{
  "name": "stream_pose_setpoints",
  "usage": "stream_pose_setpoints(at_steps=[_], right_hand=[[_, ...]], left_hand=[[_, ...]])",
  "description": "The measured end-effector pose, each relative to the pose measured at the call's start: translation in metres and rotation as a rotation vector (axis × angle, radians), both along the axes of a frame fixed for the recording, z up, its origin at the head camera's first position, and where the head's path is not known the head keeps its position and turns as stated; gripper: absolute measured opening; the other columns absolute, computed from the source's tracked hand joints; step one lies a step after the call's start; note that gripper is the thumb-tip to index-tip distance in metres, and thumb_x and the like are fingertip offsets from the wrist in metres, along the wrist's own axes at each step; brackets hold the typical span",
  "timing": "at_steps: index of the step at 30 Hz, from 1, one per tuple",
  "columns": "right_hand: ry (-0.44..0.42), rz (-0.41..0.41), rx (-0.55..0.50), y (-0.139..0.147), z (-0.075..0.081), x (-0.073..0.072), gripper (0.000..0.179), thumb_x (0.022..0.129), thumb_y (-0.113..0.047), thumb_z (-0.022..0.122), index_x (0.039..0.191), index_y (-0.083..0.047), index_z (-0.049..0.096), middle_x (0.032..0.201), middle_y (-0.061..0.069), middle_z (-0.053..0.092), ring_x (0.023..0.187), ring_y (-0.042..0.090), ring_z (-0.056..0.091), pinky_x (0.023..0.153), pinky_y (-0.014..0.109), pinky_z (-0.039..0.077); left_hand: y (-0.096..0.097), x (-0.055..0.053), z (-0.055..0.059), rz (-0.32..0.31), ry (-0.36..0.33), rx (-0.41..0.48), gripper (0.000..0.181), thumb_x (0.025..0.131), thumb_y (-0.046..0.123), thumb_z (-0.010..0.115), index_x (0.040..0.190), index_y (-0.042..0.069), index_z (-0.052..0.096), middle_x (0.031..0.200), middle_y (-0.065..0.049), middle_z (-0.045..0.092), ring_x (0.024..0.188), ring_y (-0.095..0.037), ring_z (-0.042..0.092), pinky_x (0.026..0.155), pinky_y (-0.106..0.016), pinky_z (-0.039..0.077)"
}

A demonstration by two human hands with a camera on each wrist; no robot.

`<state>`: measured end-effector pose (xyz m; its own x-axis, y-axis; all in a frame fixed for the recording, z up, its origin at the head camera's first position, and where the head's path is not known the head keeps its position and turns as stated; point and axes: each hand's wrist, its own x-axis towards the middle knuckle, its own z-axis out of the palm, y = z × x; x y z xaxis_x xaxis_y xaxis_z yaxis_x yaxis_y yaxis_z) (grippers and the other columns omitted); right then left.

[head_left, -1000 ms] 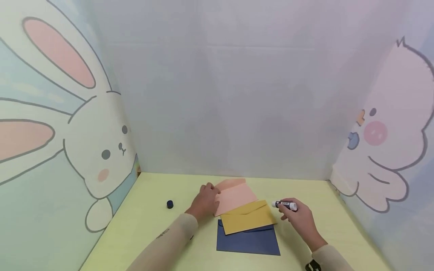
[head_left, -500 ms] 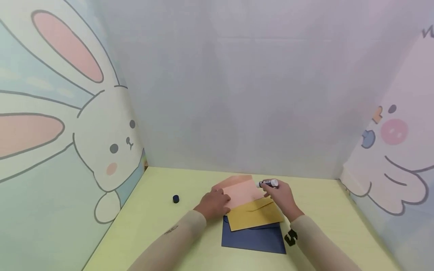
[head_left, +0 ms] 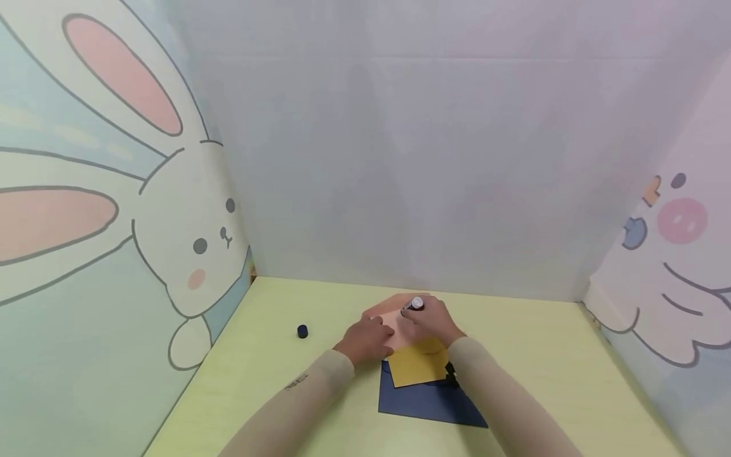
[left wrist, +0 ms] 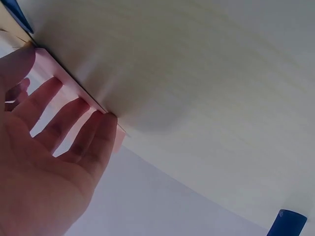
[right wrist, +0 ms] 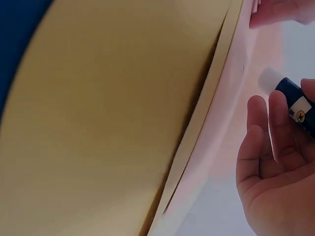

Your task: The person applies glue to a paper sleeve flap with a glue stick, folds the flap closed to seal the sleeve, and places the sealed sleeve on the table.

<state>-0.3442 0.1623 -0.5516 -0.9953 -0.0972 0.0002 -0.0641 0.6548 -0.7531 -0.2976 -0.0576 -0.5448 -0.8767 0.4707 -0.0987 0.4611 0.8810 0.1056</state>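
A pink envelope (head_left: 391,321) lies at the back with its flap (head_left: 394,303) opened away from me. My left hand (head_left: 365,341) rests on its left side; in the left wrist view the straight fingers (left wrist: 74,120) press along the pink edge. My right hand (head_left: 436,319) grips a dark blue and white glue stick (right wrist: 295,101), over the pink paper close to the flap fold. Its white end (right wrist: 269,80) points toward the pink paper in the right wrist view. A yellow envelope (head_left: 417,368) overlaps the pink one's lower edge, partly hidden by my right arm.
Below the yellow envelope lies a navy envelope (head_left: 419,403), its right part under my right sleeve. A dark blue cap (head_left: 302,331) stands on the pale yellow table (head_left: 274,381) left of my left hand. Printed cloth walls (head_left: 400,190) enclose the table at the back and sides.
My right hand has carried the glue stick from the right of the yellow envelope, up and left, onto the pink envelope. My left hand stays on the pink envelope; the view has shifted slightly.
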Motion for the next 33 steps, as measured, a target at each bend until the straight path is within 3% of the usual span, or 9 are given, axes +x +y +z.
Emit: stream_pose_setpoints(at_steps=[6, 10, 15, 24, 33], right_hand=[[-0.015, 0.058, 0.088, -0.015, -0.005, -0.006, 0.022, 0.106, -0.032, 0.086, 0.107, -0.011, 0.082, 0.1, 0.004, 0.08, 0.089, 0.02, 0.07, 0.086, 0.038, 0.059], [-0.023, 0.064, 0.153, -0.02, -0.004, -0.007, 0.018, 0.106, -0.031, 0.082, 0.105, -0.013, 0.079, 0.099, 0.004, 0.075, 0.087, 0.021, 0.066, 0.082, 0.037, 0.053], [-0.034, 0.076, 0.161, -0.022, 0.001, -0.005, 0.017, 0.108, -0.025, 0.08, 0.101, -0.011, 0.075, 0.096, 0.006, 0.072, 0.084, 0.022, 0.066, 0.08, 0.038, 0.053], [-0.034, 0.077, 0.184, -0.018, 0.007, -0.006, 0.018, 0.11, -0.027, 0.081, 0.113, -0.009, 0.08, 0.103, 0.008, 0.076, 0.089, 0.024, 0.067, 0.085, 0.04, 0.055], [-0.046, 0.049, 0.19, -0.002, 0.001, -0.013, 0.021, 0.109, -0.026, 0.081, 0.099, -0.01, 0.072, 0.088, 0.007, 0.065, 0.081, 0.025, 0.063, 0.079, 0.04, 0.05]], left_hand=[[0.001, 0.001, 0.001, -0.018, -0.001, 0.028, 0.03, 0.111, 0.038, 0.08, 0.139, 0.029, 0.085, 0.116, -0.001, 0.076, 0.098, -0.017, 0.059, 0.087, -0.04, 0.063], [0.002, 0.001, 0.001, -0.019, -0.014, 0.041, 0.025, 0.111, 0.038, 0.079, 0.134, 0.029, 0.085, 0.116, -0.001, 0.074, 0.098, -0.017, 0.059, 0.084, -0.039, 0.061], [0.003, 0.001, 0.0, -0.013, -0.027, 0.051, 0.024, 0.111, 0.037, 0.079, 0.133, 0.029, 0.085, 0.114, 0.0, 0.073, 0.098, -0.017, 0.058, 0.082, -0.038, 0.059], [0.0, -0.003, -0.001, -0.026, 0.012, 0.002, 0.032, 0.112, 0.042, 0.078, 0.141, 0.031, 0.084, 0.111, 0.003, 0.074, 0.098, -0.016, 0.054, 0.083, -0.037, 0.059], [-0.002, -0.005, -0.005, -0.006, 0.016, -0.022, 0.039, 0.111, 0.045, 0.077, 0.147, 0.03, 0.083, 0.118, 0.002, 0.075, 0.1, -0.016, 0.056, 0.09, -0.036, 0.061]])
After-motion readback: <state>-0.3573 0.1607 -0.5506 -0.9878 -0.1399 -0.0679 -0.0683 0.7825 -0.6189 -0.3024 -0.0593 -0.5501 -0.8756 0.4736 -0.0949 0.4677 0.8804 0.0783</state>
